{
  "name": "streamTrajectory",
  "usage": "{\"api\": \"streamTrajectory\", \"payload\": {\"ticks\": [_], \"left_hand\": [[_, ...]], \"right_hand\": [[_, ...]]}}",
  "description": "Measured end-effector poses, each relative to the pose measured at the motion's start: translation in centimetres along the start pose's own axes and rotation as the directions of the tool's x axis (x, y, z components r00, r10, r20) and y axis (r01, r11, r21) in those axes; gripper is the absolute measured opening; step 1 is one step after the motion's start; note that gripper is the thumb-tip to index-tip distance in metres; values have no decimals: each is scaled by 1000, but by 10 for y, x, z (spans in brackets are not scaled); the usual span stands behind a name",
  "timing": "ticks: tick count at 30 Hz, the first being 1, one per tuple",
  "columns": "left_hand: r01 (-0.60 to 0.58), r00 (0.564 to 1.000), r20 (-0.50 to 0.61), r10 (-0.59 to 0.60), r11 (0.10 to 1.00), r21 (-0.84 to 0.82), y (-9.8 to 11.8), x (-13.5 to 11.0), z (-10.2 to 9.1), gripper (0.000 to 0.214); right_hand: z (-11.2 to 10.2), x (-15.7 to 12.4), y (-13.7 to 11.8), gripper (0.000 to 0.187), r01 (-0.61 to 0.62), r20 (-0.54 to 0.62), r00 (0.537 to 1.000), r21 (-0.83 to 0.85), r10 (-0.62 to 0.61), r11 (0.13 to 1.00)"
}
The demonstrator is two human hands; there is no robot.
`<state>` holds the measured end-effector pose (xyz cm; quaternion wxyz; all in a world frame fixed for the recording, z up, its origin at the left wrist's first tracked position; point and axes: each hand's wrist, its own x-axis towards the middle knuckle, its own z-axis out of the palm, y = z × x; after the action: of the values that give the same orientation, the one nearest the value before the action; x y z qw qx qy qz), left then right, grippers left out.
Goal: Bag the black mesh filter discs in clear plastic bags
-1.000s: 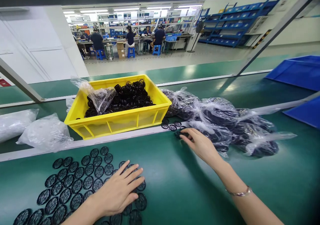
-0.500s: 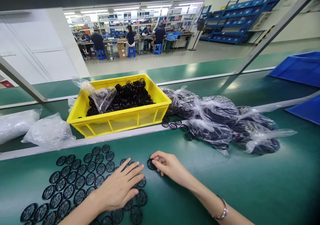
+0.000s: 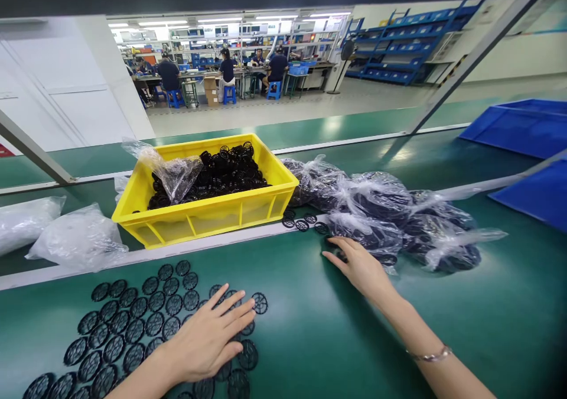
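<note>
My left hand (image 3: 210, 337) lies flat with fingers spread over several round black openwork plastic discs (image 3: 134, 330), laid out in rough rows on the green surface; it covers some of them. One black disc (image 3: 260, 303) rests just beyond my left fingertips. Over to the right, my right hand (image 3: 361, 266) reaches beside the clear bags, thumb and forefinger apart. A dark disc (image 3: 328, 240) shows at its fingertips, partly hidden by the fingers. Close by, a few loose discs (image 3: 302, 226) lie along the white strip.
A yellow bin (image 3: 212, 224) full of black discs stands behind, with a clear bag on top. Tied bags of dark parts (image 3: 381, 198) sit to its right, white bags (image 3: 77, 236) to its left. Blue bins (image 3: 518, 130) are at far right. People work in the background.
My right hand has let go of a disc beside my left fingertips and moved right, to the loose discs near the bags. My left hand has stayed nearly in place.
</note>
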<state>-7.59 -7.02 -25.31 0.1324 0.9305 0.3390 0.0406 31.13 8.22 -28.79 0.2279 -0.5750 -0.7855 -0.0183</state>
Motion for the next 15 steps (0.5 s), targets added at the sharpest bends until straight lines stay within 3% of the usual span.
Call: {"api": "streamTrajectory", "payload": {"ticks": [2,5,7,8,10,12,13,15], "left_hand": [[-1,1000,-19,1,1000,-1,-1,-1,1,61],[3,1000,-24,-3,1000,1,-1,-1,1,61],[5,1000,-13,-5,1000,-2,-1,-1,1,61],[4,1000,-9,-4,1000,-6,-1,-1,0,61],[3,1000,-9,-3,1000,-15,0,0,-1,61],[9,1000,-6,-10,1000,-21,1,0,-2,62],[14,1000,3,-14,1000,-21,1,0,-3,61],[20,999,27,-20,1000,-19,1,0,-3,60]], "right_hand": [[3,0,3,55,-16,8,1000,56,15,998],[1,-1,-11,54,-65,8,998,122,64,990],[-4,-5,-33,48,-153,113,986,282,126,947],[-6,-9,-47,45,-215,226,965,395,132,893],[-9,-19,-78,39,-342,488,873,564,31,752],[-11,-31,-107,32,-356,607,785,606,-124,711],[-12,-36,-119,27,-321,615,770,605,-171,728],[-12,-42,-131,21,-219,578,788,587,-214,780]]}}
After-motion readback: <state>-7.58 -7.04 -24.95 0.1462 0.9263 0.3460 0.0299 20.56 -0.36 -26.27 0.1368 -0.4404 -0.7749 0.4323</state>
